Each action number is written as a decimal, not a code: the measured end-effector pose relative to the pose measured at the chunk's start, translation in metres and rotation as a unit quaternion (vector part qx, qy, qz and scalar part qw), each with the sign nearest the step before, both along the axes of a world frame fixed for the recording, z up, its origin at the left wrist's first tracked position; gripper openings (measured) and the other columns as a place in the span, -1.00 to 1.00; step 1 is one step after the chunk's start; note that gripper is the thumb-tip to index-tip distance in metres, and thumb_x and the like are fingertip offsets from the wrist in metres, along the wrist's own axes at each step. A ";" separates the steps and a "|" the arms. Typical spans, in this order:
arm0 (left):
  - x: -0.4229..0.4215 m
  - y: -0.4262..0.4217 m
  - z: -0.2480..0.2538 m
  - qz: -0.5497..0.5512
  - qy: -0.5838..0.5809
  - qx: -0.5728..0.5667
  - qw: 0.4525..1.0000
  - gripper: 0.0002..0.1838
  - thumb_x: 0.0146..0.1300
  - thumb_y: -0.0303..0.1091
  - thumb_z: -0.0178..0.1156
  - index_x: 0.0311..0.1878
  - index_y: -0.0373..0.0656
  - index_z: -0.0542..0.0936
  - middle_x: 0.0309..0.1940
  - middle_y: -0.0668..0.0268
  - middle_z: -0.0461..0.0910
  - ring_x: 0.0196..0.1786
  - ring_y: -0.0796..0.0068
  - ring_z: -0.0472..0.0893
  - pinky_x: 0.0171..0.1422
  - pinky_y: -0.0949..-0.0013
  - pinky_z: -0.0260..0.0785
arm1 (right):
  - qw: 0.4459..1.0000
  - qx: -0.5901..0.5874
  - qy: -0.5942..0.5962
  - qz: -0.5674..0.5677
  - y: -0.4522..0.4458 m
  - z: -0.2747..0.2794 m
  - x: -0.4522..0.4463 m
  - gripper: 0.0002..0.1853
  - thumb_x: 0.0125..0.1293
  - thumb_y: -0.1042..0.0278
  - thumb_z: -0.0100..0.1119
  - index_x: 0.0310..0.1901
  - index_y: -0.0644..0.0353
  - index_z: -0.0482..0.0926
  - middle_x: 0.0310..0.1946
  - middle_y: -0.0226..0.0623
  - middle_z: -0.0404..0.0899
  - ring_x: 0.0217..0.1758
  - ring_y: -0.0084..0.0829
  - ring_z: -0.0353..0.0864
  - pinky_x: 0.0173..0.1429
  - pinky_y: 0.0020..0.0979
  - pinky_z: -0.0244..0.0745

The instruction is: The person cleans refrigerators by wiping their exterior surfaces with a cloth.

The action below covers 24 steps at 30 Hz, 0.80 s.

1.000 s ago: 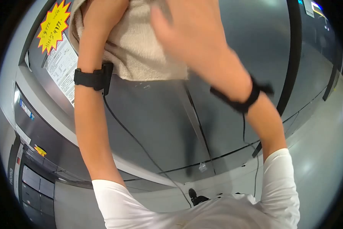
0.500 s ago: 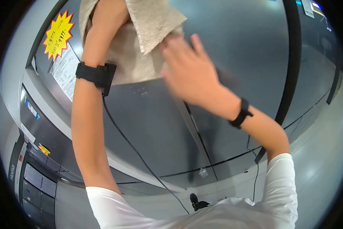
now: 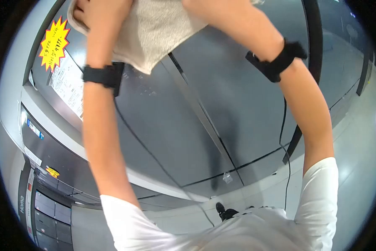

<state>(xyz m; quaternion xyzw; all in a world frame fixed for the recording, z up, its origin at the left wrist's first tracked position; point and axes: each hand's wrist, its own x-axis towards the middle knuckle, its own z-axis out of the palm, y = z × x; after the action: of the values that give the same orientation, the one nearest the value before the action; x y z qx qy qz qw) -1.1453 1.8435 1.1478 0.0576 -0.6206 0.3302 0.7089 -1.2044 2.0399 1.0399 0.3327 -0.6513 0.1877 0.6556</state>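
Observation:
A beige towel (image 3: 158,31) stretches between my two hands at the top of the view, one corner hanging over the dark grey refrigerator front (image 3: 167,129). My left hand (image 3: 102,14) is closed on the towel's left part, with curled fingers showing at its edge. At the right side of the cloth is my right hand (image 3: 219,12), gripping it; the top of the frame cuts off its fingers. Black straps (image 3: 100,77) with small devices sit on both wrists, and a thin cable (image 3: 142,144) trails from the left one.
A yellow star-shaped price tag (image 3: 54,44) and a printed sheet (image 3: 66,90) are on the refrigerator's left side. A dark vertical edge (image 3: 312,37) runs along the right. More appliances (image 3: 50,209) stand at lower left. Pale floor tiles (image 3: 351,138) lie to the right.
My right hand has moved up from its spread, blurred position to the towel's right side. The towel has shifted upward, and its lower edge now hangs in a point.

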 end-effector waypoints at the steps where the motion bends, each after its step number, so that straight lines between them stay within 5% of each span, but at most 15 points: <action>1: -0.005 -0.006 -0.015 -0.026 -0.004 0.023 0.999 -0.21 0.27 0.08 0.03 0.53 0.04 0.11 0.49 -0.19 0.03 0.54 -0.24 0.01 0.52 -0.33 -0.22 | 1.000 -0.001 0.019 0.006 -0.005 -0.014 0.000 -0.57 0.23 0.35 -0.02 0.04 0.52 0.48 -0.20 0.15 0.63 -0.09 0.02 0.62 0.16 0.03 0.40; 3: -0.011 -0.019 -0.048 -0.097 -0.012 0.058 0.994 -0.08 0.22 0.18 0.04 0.58 0.03 0.00 0.53 -0.27 -0.14 0.53 -0.42 -0.08 0.37 -0.62 -0.38 | 0.999 0.001 0.044 0.025 -0.013 -0.045 -0.003 -0.61 0.25 0.29 0.04 0.00 0.43 0.52 -0.17 0.07 0.61 -0.02 -0.03 0.58 0.20 -0.02 0.38; 5: -0.004 0.002 -0.085 -0.050 0.010 0.080 0.996 -0.03 0.16 -0.04 0.18 0.58 -0.07 -0.03 0.48 -0.37 -0.09 0.51 -0.32 0.07 0.37 -0.46 -0.02 | 0.998 0.004 0.061 0.033 -0.005 -0.083 -0.021 -0.67 0.28 0.17 0.15 -0.09 0.26 0.61 -0.09 -0.12 0.55 0.17 -0.16 0.49 0.35 -0.09 0.30; 7: -0.003 -0.001 -0.104 -0.077 -0.060 0.091 0.991 0.01 0.15 0.07 0.18 0.56 -0.21 -0.01 0.51 -0.33 -0.24 0.54 -0.38 -0.11 0.33 -0.61 -0.27 | 0.997 -0.023 0.073 0.001 0.009 -0.100 -0.039 -0.68 0.22 0.19 0.18 -0.14 0.28 0.63 -0.15 -0.13 0.56 0.11 -0.16 0.50 0.27 -0.14 0.36; 8: 0.001 0.002 -0.111 -0.049 -0.069 0.083 0.993 -0.06 0.20 0.09 0.15 0.55 -0.15 0.07 0.49 -0.34 -0.11 0.52 -0.36 -0.03 0.41 -0.47 -0.20 | 0.996 -0.037 0.084 -0.018 0.020 -0.097 -0.046 -0.69 0.18 0.20 0.19 -0.17 0.28 0.64 -0.18 -0.13 0.56 0.08 -0.17 0.50 0.22 -0.17 0.39; 11: 0.013 0.005 -0.093 -0.011 -0.107 0.094 0.990 -0.13 0.25 0.13 0.11 0.53 -0.12 0.15 0.47 -0.33 0.00 0.52 -0.36 -0.02 0.45 -0.38 -0.19 | 0.991 -0.069 0.093 -0.066 0.038 -0.061 -0.058 -0.70 0.09 0.23 0.22 -0.25 0.31 0.65 -0.21 -0.11 0.58 0.04 -0.15 0.51 0.19 -0.18 0.39; 12: 0.006 -0.006 -0.080 -0.008 -0.080 0.044 0.996 -0.20 0.31 0.21 0.03 0.54 0.04 0.18 0.47 -0.25 0.06 0.52 -0.32 0.01 0.46 -0.36 -0.17 | 0.985 -0.113 0.104 -0.084 0.036 -0.040 -0.068 -0.71 0.06 0.24 0.22 -0.31 0.33 0.66 -0.22 -0.07 0.60 0.02 -0.13 0.52 0.18 -0.20 0.40; 14: -0.011 -0.013 -0.041 -0.056 -0.069 0.023 0.996 -0.16 0.30 0.24 0.04 0.54 0.02 0.16 0.48 -0.25 0.04 0.53 -0.28 0.02 0.49 -0.33 -0.19 | 0.990 -0.136 0.015 -0.011 0.030 0.015 -0.082 -0.71 0.06 0.26 0.20 -0.30 0.35 0.64 -0.19 -0.04 0.60 0.04 -0.09 0.54 0.20 -0.17 0.40; 16: -0.027 -0.002 -0.015 -0.069 -0.044 0.015 0.996 -0.15 0.26 0.22 0.08 0.51 -0.04 0.20 0.49 -0.24 -0.01 0.53 -0.25 0.01 0.51 -0.31 -0.20 | 0.987 -0.050 0.107 -0.106 0.030 0.053 -0.065 -0.60 0.23 0.32 -0.01 -0.05 0.51 0.53 -0.19 0.23 0.60 -0.10 0.08 0.59 0.07 0.00 0.41; 18: -0.039 0.010 -0.007 -0.049 -0.007 0.026 0.998 -0.18 0.21 0.15 0.16 0.45 -0.13 0.30 0.51 -0.22 -0.08 0.53 -0.23 -0.02 0.52 -0.28 -0.19 | 0.986 -0.088 0.141 0.026 -0.005 0.075 -0.062 -0.65 0.24 0.30 -0.02 -0.16 0.47 0.58 -0.13 0.24 0.58 -0.02 0.08 0.57 0.09 0.01 0.42; 21: -0.028 0.011 -0.036 -0.124 -0.085 -0.033 0.988 -0.16 0.15 0.11 0.19 0.44 -0.16 0.30 0.54 -0.09 -0.12 0.54 -0.20 -0.05 0.53 -0.27 -0.21 | 0.929 -0.165 0.303 0.134 -0.036 0.045 -0.059 -0.76 0.05 0.32 0.17 -0.33 0.33 0.61 -0.19 -0.03 0.59 0.05 -0.08 0.56 0.17 -0.13 0.43; 24: -0.012 0.011 -0.079 -0.076 -0.126 -0.069 0.987 -0.23 0.18 -0.01 0.16 0.42 -0.19 0.32 0.51 -0.04 0.00 0.54 -0.17 -0.02 0.52 -0.30 -0.18 | 0.955 -0.038 0.231 0.182 -0.013 -0.008 -0.068 -0.78 0.04 0.35 0.16 -0.31 0.31 0.59 -0.14 0.01 0.58 0.06 -0.04 0.56 0.18 -0.09 0.44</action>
<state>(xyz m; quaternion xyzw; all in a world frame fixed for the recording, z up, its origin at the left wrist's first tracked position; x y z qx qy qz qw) -1.1576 1.8549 1.0686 -0.0807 -0.6834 0.3223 0.6501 -1.2723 2.0272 1.0323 0.4550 -0.4026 0.2464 0.7551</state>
